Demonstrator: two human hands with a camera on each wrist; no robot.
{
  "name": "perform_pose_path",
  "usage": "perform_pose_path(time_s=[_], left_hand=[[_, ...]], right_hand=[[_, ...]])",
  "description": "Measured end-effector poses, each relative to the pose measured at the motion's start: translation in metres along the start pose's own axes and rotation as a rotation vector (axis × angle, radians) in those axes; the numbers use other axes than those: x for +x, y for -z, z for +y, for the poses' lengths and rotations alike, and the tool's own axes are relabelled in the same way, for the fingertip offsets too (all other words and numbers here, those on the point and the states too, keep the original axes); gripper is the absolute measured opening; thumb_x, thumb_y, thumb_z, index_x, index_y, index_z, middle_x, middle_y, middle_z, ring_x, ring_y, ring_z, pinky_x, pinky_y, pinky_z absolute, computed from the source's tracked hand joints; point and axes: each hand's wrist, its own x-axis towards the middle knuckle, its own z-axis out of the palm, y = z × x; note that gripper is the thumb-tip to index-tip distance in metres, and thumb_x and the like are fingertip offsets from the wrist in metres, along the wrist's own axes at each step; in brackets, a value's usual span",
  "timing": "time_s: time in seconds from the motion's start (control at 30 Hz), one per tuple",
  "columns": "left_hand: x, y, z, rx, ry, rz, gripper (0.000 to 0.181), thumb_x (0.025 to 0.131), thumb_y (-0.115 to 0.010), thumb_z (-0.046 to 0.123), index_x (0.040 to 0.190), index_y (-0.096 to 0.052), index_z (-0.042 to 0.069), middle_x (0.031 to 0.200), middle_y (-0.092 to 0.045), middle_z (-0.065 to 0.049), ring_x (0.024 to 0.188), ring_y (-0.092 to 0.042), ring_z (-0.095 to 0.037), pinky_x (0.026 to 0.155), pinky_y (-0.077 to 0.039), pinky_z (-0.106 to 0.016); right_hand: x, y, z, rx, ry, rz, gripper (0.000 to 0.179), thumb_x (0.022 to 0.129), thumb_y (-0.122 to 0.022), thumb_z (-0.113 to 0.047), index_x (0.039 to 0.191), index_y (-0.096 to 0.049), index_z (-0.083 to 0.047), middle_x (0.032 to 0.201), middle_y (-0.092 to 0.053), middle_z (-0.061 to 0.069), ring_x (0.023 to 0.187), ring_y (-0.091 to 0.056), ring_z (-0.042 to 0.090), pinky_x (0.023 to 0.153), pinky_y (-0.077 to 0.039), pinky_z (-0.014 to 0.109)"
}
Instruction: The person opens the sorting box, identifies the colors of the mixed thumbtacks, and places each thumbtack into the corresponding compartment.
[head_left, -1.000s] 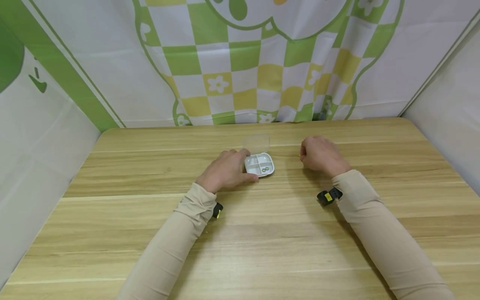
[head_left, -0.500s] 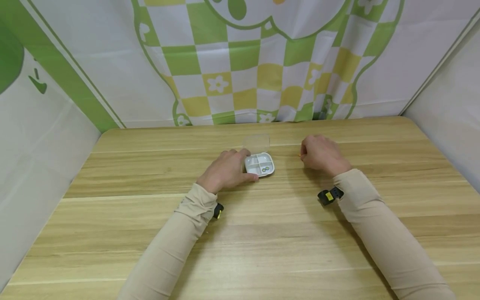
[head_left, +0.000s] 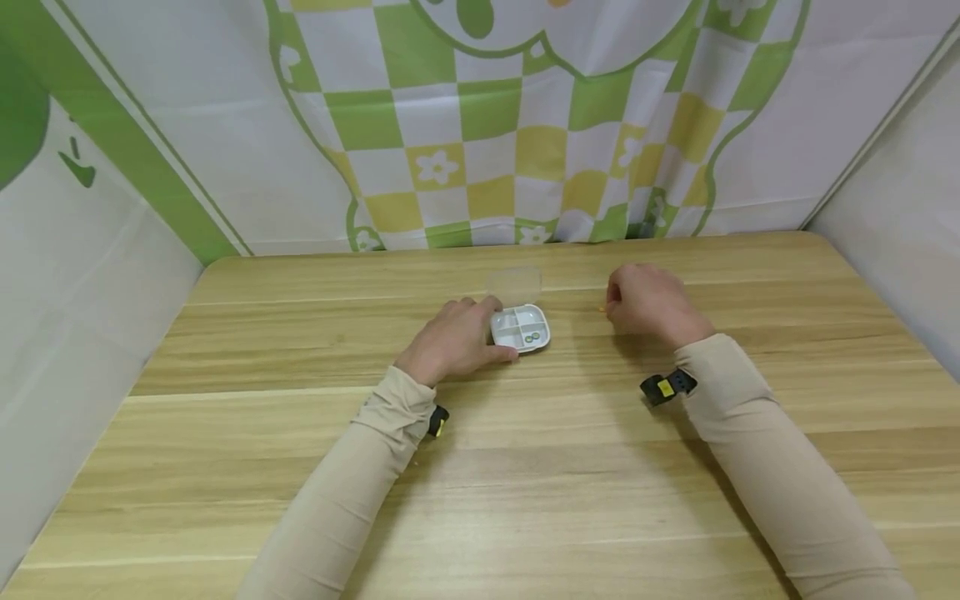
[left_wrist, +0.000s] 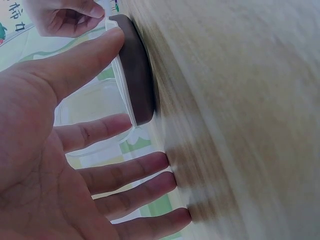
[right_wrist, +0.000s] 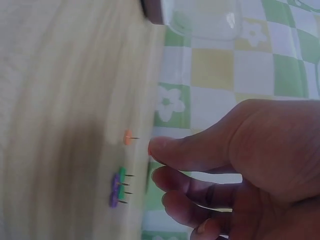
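Observation:
A small pill box (head_left: pixel 520 324) with several compartments stands on the table, its clear lid (head_left: pixel 516 285) swung back. Two greenish round pieces (head_left: pixel 532 337) lie in the near right compartment. My left hand (head_left: pixel 455 337) steadies the box between thumb and index finger; its other fingertips touch the table. To the right, my right hand (head_left: pixel 651 302) bends low over the table. In the right wrist view, an orange-red thumbtack (right_wrist: pixel 149 146) shows at its thumb tip, mostly hidden behind the thumb. Close by, an orange thumbtack (right_wrist: pixel 128 137), green thumbtacks (right_wrist: pixel 122 175) and purple thumbtacks (right_wrist: pixel 114 194) lie points up.
The wooden table (head_left: pixel 480 500) reaches back to a green, white and yellow checkered curtain (head_left: pixel 487 150). White cloth walls stand at left and right. A black wrist camera (head_left: pixel 663 387) sits under the right wrist, another wrist camera (head_left: pixel 438 421) under the left.
My right hand has shifted slightly right and away from me, with an orange thumbtack still on the table by its fingertips. My left hand and the pill box stay put.

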Motion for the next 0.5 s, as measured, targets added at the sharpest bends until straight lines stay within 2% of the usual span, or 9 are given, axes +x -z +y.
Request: perform_pose_path(time_s=[0.23,0.5], left_hand=[[0.001,0.000,0.001,-0.003,-0.006,0.004,0.068,0.089,-0.078,0.043,0.138,-0.054,0.004,0.117,-0.064,-0.014,0.105,-0.058,-0.028,0.089,-0.048,-0.042],[0.000,-0.001,0.000,-0.003,0.001,0.000,0.069,0.089,-0.079,0.044,0.139,-0.054,0.004,0.118,-0.063,-0.015,0.106,-0.058,-0.029,0.090,-0.048,-0.043]], right_hand=[[-0.003,0.011,-0.002,0.001,-0.020,-0.001,0.010,0.089,-0.061,-0.007,0.084,-0.070,-0.007,0.082,-0.066,0.009,0.077,-0.060,0.029,0.067,-0.048,0.047],[-0.007,0.021,-0.004,0.030,-0.033,0.010,0.011,0.093,-0.061,-0.009,0.086,-0.070,-0.006,0.079,-0.065,0.007,0.073,-0.059,0.028,0.065,-0.048,0.045]])
